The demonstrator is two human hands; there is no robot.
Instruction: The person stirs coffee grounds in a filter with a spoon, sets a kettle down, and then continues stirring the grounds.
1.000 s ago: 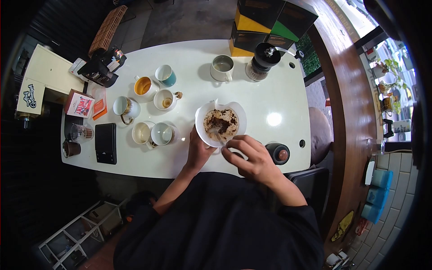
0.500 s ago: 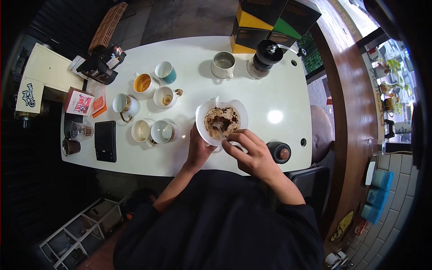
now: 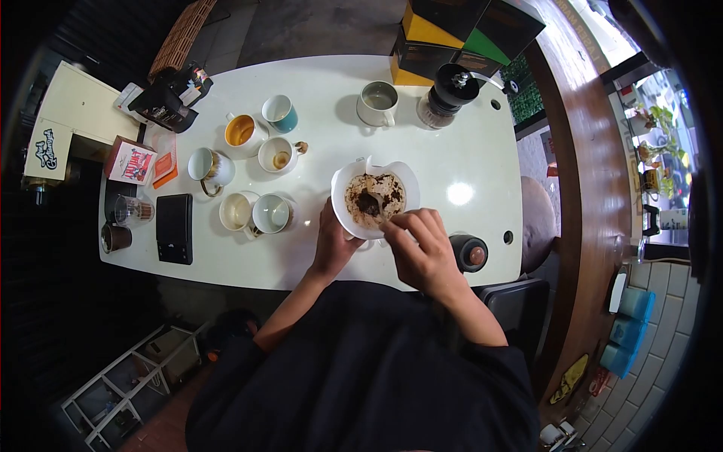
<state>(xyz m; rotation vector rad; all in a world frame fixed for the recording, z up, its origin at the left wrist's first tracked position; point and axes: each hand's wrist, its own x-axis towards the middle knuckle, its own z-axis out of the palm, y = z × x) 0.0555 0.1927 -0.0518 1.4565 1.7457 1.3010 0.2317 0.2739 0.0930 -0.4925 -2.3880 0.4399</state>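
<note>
A white coffee dripper [image 3: 341, 216] lined with a paper filter [image 3: 411, 184] is at the middle of the table's near side. Wet coffee grounds [image 3: 385, 184], pale and foamy with dark patches, lie inside it. My left hand [image 3: 332, 245] is wrapped round the dripper's lower left side. Above the near right rim, my right hand [image 3: 423, 245] pinches a small spoon [image 3: 379, 209], its bowl down in the grounds. The fingers hide most of the handle. What stands under the dripper is largely hidden.
Several mugs [image 3: 273, 214] stand left of the dripper. A grey mug [image 3: 377, 102] and a hand coffee grinder [image 3: 444, 98] are at the back right. Near my right wrist sits a round black object [image 3: 468, 254]. A black scale [image 3: 175, 229] lies at the left.
My right hand has shifted slightly right, and the spoon has moved through the grounds, leaving a dark hollow at the centre. My left hand keeps its hold on the dripper.
</note>
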